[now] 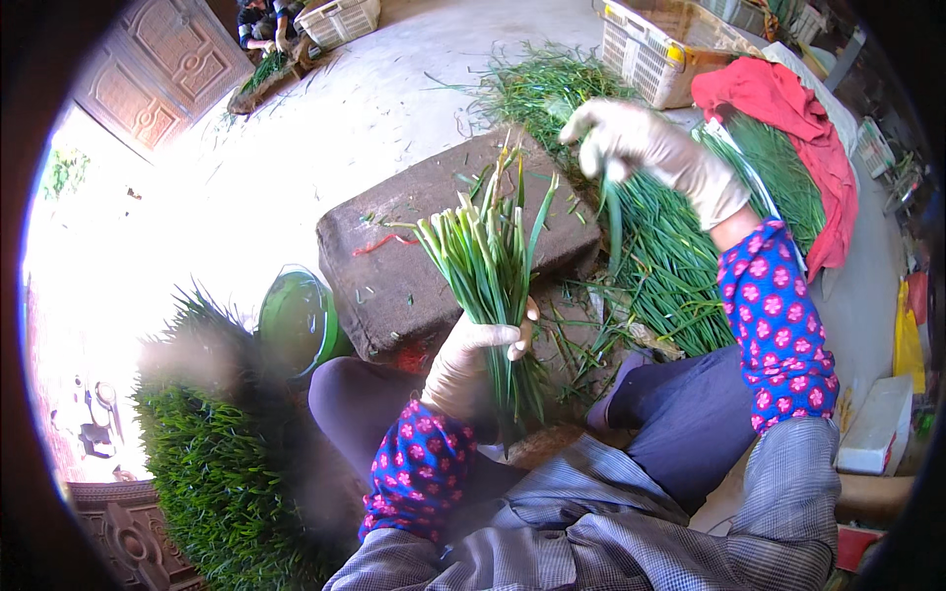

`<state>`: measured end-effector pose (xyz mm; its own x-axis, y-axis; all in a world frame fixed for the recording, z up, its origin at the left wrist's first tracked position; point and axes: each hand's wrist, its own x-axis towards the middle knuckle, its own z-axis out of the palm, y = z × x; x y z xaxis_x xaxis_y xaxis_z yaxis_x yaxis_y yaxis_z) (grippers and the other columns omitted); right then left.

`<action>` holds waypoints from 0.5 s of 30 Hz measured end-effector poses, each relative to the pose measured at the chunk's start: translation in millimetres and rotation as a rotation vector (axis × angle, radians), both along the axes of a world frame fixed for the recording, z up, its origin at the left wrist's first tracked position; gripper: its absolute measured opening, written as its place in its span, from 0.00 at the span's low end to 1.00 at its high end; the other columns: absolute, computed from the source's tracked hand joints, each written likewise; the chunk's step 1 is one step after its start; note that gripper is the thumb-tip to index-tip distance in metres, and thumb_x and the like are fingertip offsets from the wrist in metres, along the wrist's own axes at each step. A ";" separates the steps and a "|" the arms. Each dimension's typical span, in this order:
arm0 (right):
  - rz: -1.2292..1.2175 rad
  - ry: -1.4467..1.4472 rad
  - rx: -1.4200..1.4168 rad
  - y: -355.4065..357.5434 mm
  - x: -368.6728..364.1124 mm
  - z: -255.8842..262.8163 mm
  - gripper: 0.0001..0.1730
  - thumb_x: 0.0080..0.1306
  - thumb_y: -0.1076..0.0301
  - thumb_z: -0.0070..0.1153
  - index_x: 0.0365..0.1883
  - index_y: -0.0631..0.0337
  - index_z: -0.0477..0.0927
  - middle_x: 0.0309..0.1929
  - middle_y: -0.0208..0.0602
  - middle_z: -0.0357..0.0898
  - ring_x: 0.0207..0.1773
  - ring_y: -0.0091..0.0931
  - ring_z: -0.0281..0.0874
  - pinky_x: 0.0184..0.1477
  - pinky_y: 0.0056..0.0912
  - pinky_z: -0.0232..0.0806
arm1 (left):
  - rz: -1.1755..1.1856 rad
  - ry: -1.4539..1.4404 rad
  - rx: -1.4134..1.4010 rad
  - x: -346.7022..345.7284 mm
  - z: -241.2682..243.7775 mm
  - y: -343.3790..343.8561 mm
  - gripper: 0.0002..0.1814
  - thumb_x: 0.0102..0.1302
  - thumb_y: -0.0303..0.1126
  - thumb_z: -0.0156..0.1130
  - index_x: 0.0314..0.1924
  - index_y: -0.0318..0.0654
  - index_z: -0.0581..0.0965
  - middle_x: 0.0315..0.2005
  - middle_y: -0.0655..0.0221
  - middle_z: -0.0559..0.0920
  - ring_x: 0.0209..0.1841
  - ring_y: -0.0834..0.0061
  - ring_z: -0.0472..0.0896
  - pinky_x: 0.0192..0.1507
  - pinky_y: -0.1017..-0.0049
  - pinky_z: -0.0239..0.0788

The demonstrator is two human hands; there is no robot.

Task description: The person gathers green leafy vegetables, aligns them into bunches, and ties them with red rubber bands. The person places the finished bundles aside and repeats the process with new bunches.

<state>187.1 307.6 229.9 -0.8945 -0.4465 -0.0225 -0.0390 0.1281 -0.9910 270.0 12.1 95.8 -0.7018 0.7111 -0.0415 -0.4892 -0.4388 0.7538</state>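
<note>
My left hand [473, 354], in a pale glove, grips a bunch of garlic chives [488, 258] around its middle. The pale cut ends point up and away from me, and the leaves hang down toward my lap. My right hand [635, 148], gloved too and blurred, is raised over the heap of loose garlic chives [665, 258] on my right. A green leaf [613, 221] hangs from its curled fingers. Between my knees and the floor beyond stands a low block covered in brown cloth [443, 207], with leaf scraps and a red string [384, 243] on top.
A green bucket [295, 318] with liquid stands left of the block. Stacked chives [222, 458] rise at my left. On the right, a red cloth [798, 133] partly covers more greens. A plastic crate [650, 59] stands behind the heap. Another person [266, 29] works with greens far left.
</note>
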 end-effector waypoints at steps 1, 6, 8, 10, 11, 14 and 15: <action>0.114 -0.036 -0.047 -15.1 -3.5 -20.1 0.24 0.68 0.59 0.57 0.58 0.63 0.72 0.33 0.26 0.78 0.28 0.10 0.71 0.25 0.09 0.60 | -0.015 -0.004 0.015 -0.1 -0.7 -1.6 0.24 0.52 0.38 0.67 0.44 0.30 0.73 0.17 0.69 0.72 0.19 0.78 0.68 0.23 0.78 0.58; 0.301 -0.056 -0.235 -71.5 -10.1 -47.3 0.34 0.62 0.54 0.64 0.62 0.61 0.71 0.33 0.18 0.76 0.28 0.09 0.68 0.25 0.09 0.57 | -0.080 -0.016 0.062 -3.8 -8.7 1.2 0.24 0.52 0.38 0.66 0.44 0.29 0.73 0.15 0.70 0.71 0.16 0.78 0.66 0.21 0.77 0.57; 0.201 0.014 -0.104 -77.8 -16.6 -43.9 0.22 0.62 0.58 0.64 0.51 0.62 0.81 0.41 0.26 0.82 0.37 0.15 0.73 0.38 0.19 0.61 | -0.090 -0.025 0.075 -4.7 -8.4 4.0 0.25 0.52 0.38 0.66 0.44 0.28 0.72 0.14 0.70 0.71 0.15 0.78 0.66 0.20 0.77 0.56; 0.141 -0.052 -0.049 -82.6 -17.6 -30.7 0.15 0.63 0.63 0.64 0.42 0.64 0.84 0.40 0.32 0.84 0.46 0.23 0.79 0.50 0.26 0.69 | -0.113 -0.037 0.108 -6.7 -12.0 0.1 0.25 0.52 0.38 0.66 0.44 0.27 0.72 0.13 0.70 0.71 0.15 0.78 0.65 0.19 0.77 0.55; 0.087 0.087 0.061 -81.8 -20.2 -31.6 0.14 0.63 0.64 0.64 0.42 0.64 0.83 0.33 0.31 0.83 0.34 0.19 0.79 0.37 0.21 0.71 | -0.127 -0.043 0.126 -8.3 -13.6 -1.2 0.25 0.52 0.38 0.66 0.44 0.27 0.72 0.13 0.70 0.71 0.14 0.79 0.65 0.19 0.77 0.55; 0.031 -0.016 0.013 -75.5 -15.2 -23.3 0.13 0.64 0.63 0.64 0.39 0.64 0.83 0.20 0.28 0.78 0.13 0.13 0.68 0.14 0.14 0.59 | -0.123 -0.080 0.151 -10.3 -9.4 -0.7 0.26 0.53 0.39 0.66 0.45 0.27 0.70 0.12 0.71 0.70 0.13 0.80 0.63 0.17 0.78 0.53; 0.038 0.016 0.045 -70.5 -18.2 -24.4 0.12 0.64 0.64 0.63 0.39 0.64 0.83 0.22 0.30 0.80 0.15 0.14 0.71 0.16 0.15 0.62 | -0.117 -0.090 0.157 -11.1 -8.5 0.3 0.26 0.53 0.39 0.66 0.45 0.27 0.70 0.12 0.72 0.70 0.12 0.80 0.63 0.17 0.78 0.53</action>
<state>168.8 237.0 205.5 -0.8774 -0.4790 -0.0292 -0.0606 0.1711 -0.9834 258.9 12.4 87.4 -0.6125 0.7902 0.0176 -0.6056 -0.4835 0.6320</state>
